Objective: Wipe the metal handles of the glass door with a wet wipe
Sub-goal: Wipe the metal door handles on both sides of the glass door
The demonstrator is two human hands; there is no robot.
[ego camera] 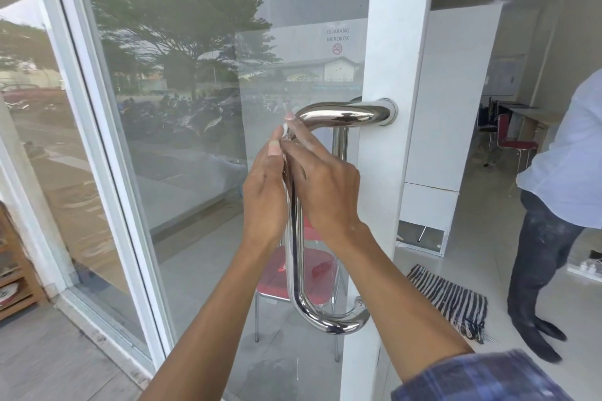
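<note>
1. Metal handle [298, 238]: a polished chrome U-shaped bar, mirror-bright, fixed to the white frame [387, 172] of the glass door [202, 140] at its top and bottom ends.
2. Grip: the left hand [265, 192] and right hand [321, 185] meet at the upper bend, fingers extended, pinching a small white wet wipe [287, 127] against the bar.
3. Count: one handle on this side, a second bar [340, 143] behind the glass; two hands; one wipe.
4. Beyond: one red chair [293, 273] behind the glass, one striped rug [452, 299], one person [560, 205] standing at the right.
</note>
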